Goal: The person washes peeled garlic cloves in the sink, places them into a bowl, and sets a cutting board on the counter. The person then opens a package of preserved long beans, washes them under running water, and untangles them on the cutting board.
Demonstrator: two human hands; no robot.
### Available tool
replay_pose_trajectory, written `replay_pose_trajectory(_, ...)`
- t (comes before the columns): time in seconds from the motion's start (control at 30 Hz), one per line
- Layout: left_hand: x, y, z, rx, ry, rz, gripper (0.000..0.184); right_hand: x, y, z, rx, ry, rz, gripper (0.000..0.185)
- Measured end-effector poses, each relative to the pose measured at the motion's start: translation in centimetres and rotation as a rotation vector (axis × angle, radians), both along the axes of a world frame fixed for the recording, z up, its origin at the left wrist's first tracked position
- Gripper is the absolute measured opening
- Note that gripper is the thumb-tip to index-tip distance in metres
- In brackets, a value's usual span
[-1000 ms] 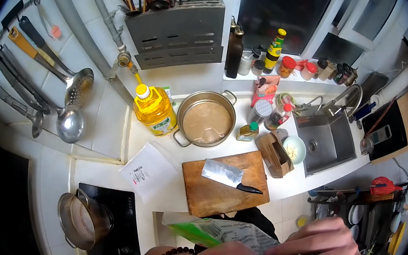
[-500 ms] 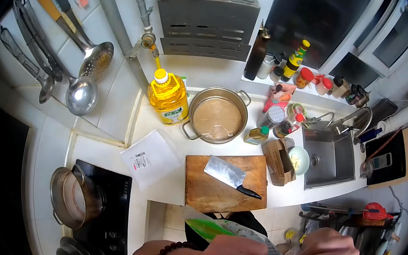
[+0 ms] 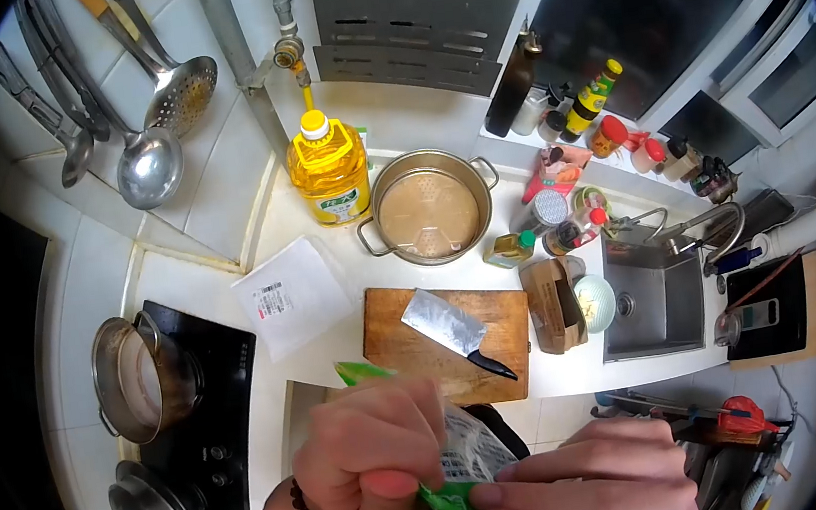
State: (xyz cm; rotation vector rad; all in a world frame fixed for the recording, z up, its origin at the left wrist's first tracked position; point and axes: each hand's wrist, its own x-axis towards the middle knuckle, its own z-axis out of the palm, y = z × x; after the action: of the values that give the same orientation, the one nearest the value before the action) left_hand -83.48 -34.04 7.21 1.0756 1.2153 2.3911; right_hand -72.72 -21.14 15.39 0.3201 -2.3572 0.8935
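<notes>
Close to my body, a green and clear plastic packet (image 3: 472,449) with printed text is pinched between both hands. My left hand (image 3: 375,455), with a dark bead bracelet at the wrist, has its fingers curled tight on the packet's left part. On the opposite side my right hand (image 3: 590,481) presses thumb and fingers on its lower edge. What the packet contains cannot be made out. Beyond them lies a wooden cutting board (image 3: 392,332), and a cleaver (image 3: 444,323) with a black handle rests flat across it.
Behind the board stand a steel pot (image 3: 428,207) and an oil jug (image 3: 328,173). To the right are a paper bag (image 3: 555,304), a pale bowl (image 3: 595,302) and the sink (image 3: 655,348). A white bag (image 3: 294,298) lies left of the board; the stove (image 3: 208,399) is farther left.
Both hands have come up into fuller view with the packet, the left one now overlapping the board's near edge. My view has tilted slightly downward.
</notes>
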Motion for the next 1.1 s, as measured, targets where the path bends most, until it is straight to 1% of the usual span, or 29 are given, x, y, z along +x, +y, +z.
replay_pose_trajectory(0.03,0.1,0.2,0.0,0.020,0.010,0.037,0.038,0.2,0.4,-1.5,0.019,0.069,0.006,0.031)
replay_pose_trajectory(0.1,0.5,0.6,0.2,-0.008,-0.100,0.140,0.036,0.2,0.3,-1.7,0.038,0.101,-0.005,0.033)
replay_pose_trajectory(0.13,0.5,0.9,0.2,-0.004,-0.091,0.137,0.036,0.2,0.2,-1.8,0.047,0.116,-0.011,0.035)
replay_pose_trajectory(0.2,0.4,0.8,0.0,0.054,-0.043,0.120,0.035,0.7,-0.5,-1.3,-0.027,0.103,-0.084,0.035)
replay_pose_trajectory(0.23,0.3,0.7,0.3,0.018,-0.035,0.104,0.035,1.1,-0.7,-1.0,-0.053,0.099,-0.108,0.035)
replay_pose_trajectory(0.27,0.3,0.8,0.4,0.013,-0.031,0.106,0.035,1.6,-1.0,-0.7,-0.104,0.118,-0.109,0.032)
replay_pose_trajectory(0.3,0.3,1.0,0.4,0.041,-0.082,0.105,0.035,1.9,-1.1,-0.5,-0.155,0.141,-0.109,0.028)
replay_pose_trajectory(0.33,0.3,1.1,0.4,0.070,-0.135,0.103,0.035,2.1,-0.4,-0.4,-0.136,0.147,-0.038,0.025)
replay_pose_trajectory(0.37,0.1,1.3,0.5,0.079,-0.093,0.083,0.034,2.3,0.4,-0.3,-0.120,0.150,0.034,0.022)
replay_pose_trajectory(0.43,0.3,1.9,0.4,0.081,-0.134,0.074,0.033,2.4,2.5,-0.3,-0.036,0.133,0.171,0.019)
replay_pose_trajectory(0.53,0.4,2.8,0.4,0.083,-0.197,0.065,0.032,1.4,2.1,-2.0,-0.011,0.224,0.241,0.017)
replay_pose_trajectory(0.57,0.5,3.2,0.3,0.079,-0.230,0.063,0.032,-0.5,0.0,-4.5,-0.141,0.579,0.072,0.016)
replay_pose_trajectory(0.63,-0.1,3.7,-0.1,0.088,-0.285,0.048,0.032,-0.9,-0.6,-5.5,-0.266,0.932,-0.109,0.015)
replay_pose_trajectory(0.67,-0.5,4.0,-0.4,0.100,-0.344,0.033,0.032,0.1,0.4,-5.1,-0.236,0.793,-0.014,0.014)
replay_pose_trajectory(0.7,-1.3,4.7,-0.7,0.111,-0.468,0.077,0.032,1.0,1.2,-4.4,-0.216,0.728,0.028,0.014)
replay_pose_trajectory(0.73,-1.7,4.7,-1.3,0.112,-0.462,0.068,0.032,2.0,2.0,-3.7,-0.197,0.662,0.068,0.014)
replay_pose_trajectory(0.77,-2.3,4.6,-2.0,0.079,-0.354,0.114,0.031,2.8,2.6,-2.8,-0.155,0.553,0.085,0.014)
replay_pose_trajectory(0.83,-3.0,5.0,-3.2,0.024,-0.181,0.191,0.031,3.8,3.8,-2.4,-0.115,0.441,0.084,0.015)
replay_pose_trajectory(0.87,-3.2,5.3,-3.9,0.018,-0.187,0.180,0.031,4.2,4.5,-2.5,-0.077,0.408,0.113,0.018)
replay_pose_trajectory(0.93,-4.3,6.0,-5.3,-0.035,0.012,0.289,0.032,5.2,5.6,-2.5,-0.031,0.384,0.123,0.021)
replay_pose_trajectory(0.97,-4.6,5.9,-6.0,-0.063,0.080,0.302,0.032,6.1,6.0,-2.3,-0.001,0.250,0.061,0.018)
replay_pose_trajectory(1.0,-4.9,5.8,-6.9,-0.057,0.085,0.269,0.032,7.0,6.4,-2.2,0.026,0.114,-0.008,0.016)
replay_pose_trajectory(1.03,-5.0,6.0,-7.9,-0.111,0.156,0.358,0.032,7.4,8.0,-3.1,-0.002,0.101,-0.029,0.016)
replay_pose_trajectory(1.07,-4.8,6.2,-8.6,-0.164,0.222,0.438,0.031,8.3,9.3,-5.0,-0.063,0.091,-0.104,0.014)
replay_pose_trajectory(1.1,-4.5,6.5,-9.0,-0.174,0.206,0.467,0.031,9.2,10.7,-6.9,-0.127,0.081,-0.176,0.013)
